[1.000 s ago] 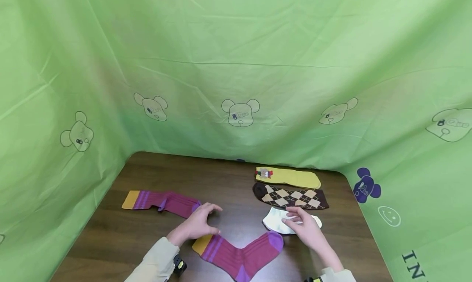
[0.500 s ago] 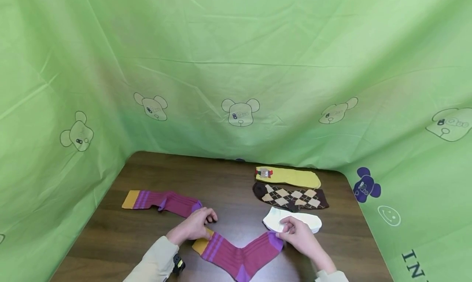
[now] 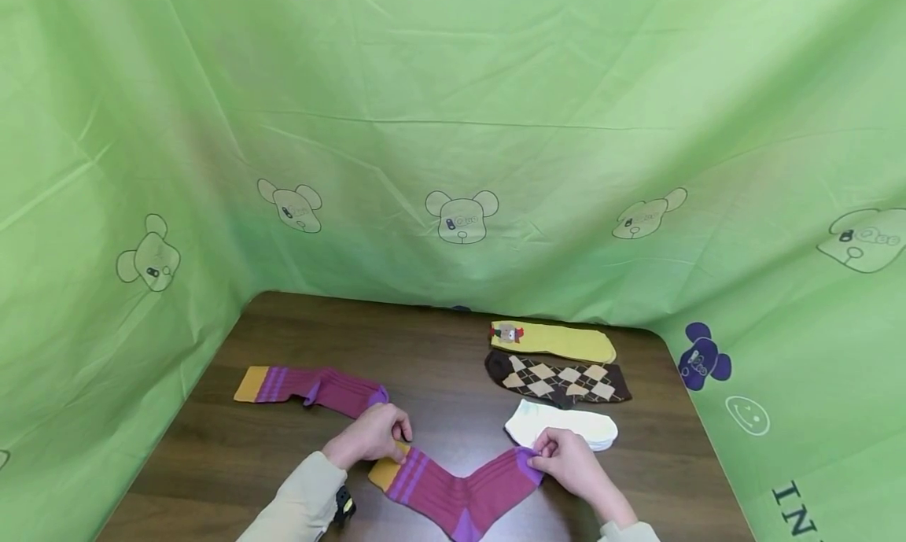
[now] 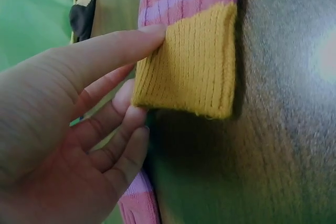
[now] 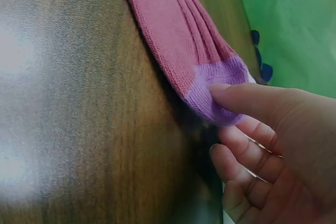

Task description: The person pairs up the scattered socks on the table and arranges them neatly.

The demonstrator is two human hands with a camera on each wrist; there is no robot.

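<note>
A maroon sock (image 3: pixel 460 491) with a mustard cuff, purple stripes and purple heel and toe lies bent at the table's front. My left hand (image 3: pixel 371 434) pinches its mustard cuff (image 4: pixel 189 66), thumb on top and fingers beneath the edge. At the other end my right hand (image 3: pixel 572 465) pinches the purple toe (image 5: pixel 210 100) between thumb and fingers. A matching sock (image 3: pixel 311 388) lies to the left, its toe just beyond my left hand. White socks (image 3: pixel 566 424) rest flat right behind my right hand.
Behind the white socks lie brown argyle socks (image 3: pixel 559 378) and, farther back, yellow socks (image 3: pixel 555 341). The brown wooden table (image 3: pixel 425 345) is bordered by green printed cloth (image 3: pixel 460 156) at the back and both sides.
My right hand has come down and left from above the white socks and taken hold of the toe. My left hand has lowered and closed its fingers on the cuff.
</note>
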